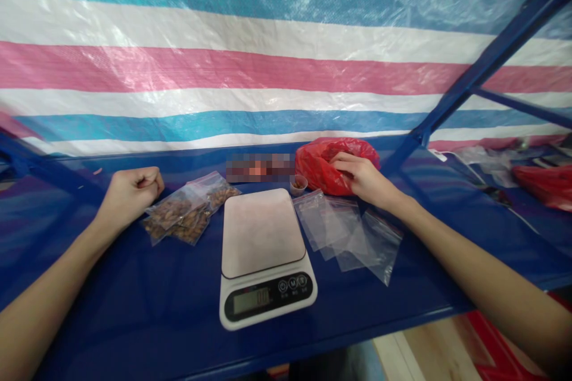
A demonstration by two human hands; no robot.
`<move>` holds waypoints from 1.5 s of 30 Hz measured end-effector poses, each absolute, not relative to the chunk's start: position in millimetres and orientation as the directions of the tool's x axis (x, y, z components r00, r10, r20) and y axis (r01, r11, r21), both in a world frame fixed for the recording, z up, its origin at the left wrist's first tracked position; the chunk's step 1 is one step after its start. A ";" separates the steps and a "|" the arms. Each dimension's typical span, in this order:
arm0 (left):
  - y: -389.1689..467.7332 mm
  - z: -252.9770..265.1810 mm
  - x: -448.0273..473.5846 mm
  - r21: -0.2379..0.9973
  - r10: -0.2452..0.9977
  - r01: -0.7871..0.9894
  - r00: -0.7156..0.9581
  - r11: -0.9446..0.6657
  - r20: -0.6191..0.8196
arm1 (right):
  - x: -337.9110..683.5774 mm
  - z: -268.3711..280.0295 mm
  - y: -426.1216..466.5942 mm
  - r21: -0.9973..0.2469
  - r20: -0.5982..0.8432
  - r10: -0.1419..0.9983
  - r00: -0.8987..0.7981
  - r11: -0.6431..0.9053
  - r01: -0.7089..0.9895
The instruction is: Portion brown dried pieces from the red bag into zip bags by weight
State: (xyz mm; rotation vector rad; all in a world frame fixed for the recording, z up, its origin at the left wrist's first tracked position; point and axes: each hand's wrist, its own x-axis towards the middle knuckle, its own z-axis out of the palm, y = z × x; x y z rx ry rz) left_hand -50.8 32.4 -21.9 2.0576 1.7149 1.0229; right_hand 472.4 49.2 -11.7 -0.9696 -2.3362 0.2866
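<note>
My left hand [131, 193] rests on the blue shelf in a loose fist, with nothing visible in it. Right beside it lie several clear zip bags of brown nuts [190, 208], partly overlapping. My right hand [364, 178] is at the mouth of a red plastic bag [319, 164], its fingers curled over the bag's edge; the fingertips are partly hidden. A white kitchen scale [263, 238] stands between my hands with a bare plate, and its display appears to read zero. A small cup [298, 184] with something brown inside touches the red bag. Several flat, unfilled zip bags [346, 232] fan out right of the scale.
Behind the scale is a blurred-out flat object [259, 168]. A striped tarp [223, 71] hangs along the back of the blue shelf [179, 309]. Blue metal braces [473, 71] rise at the right, where another red bag [545, 184] lies beyond.
</note>
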 end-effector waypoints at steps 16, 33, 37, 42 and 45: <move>30.5 -17.3 -44.3 0.629 0.934 0.725 0.053 -0.279 0.354 | 406.9 48.7 17.7 -0.555 0.613 0.705 -0.356 0.705 0.441; 32.0 -20.7 -46.4 0.623 0.921 0.711 0.092 -0.326 0.378 | 386.1 -4.5 41.8 -0.894 0.334 0.868 -0.368 0.415 0.170; 31.0 -19.4 -44.8 0.611 0.923 0.725 0.088 -0.317 0.375 | 387.0 -4.6 42.9 -0.886 0.369 0.865 -0.340 0.438 0.154; 31.2 -17.8 -43.0 0.606 0.914 0.721 0.097 -0.337 0.394 | 388.9 -4.4 44.3 -0.886 0.389 0.863 -0.321 0.447 0.127; 30.9 -17.9 -43.0 0.602 0.908 0.718 0.100 -0.349 0.407 | 389.4 -4.3 44.0 -0.884 0.391 0.863 -0.319 0.449 0.132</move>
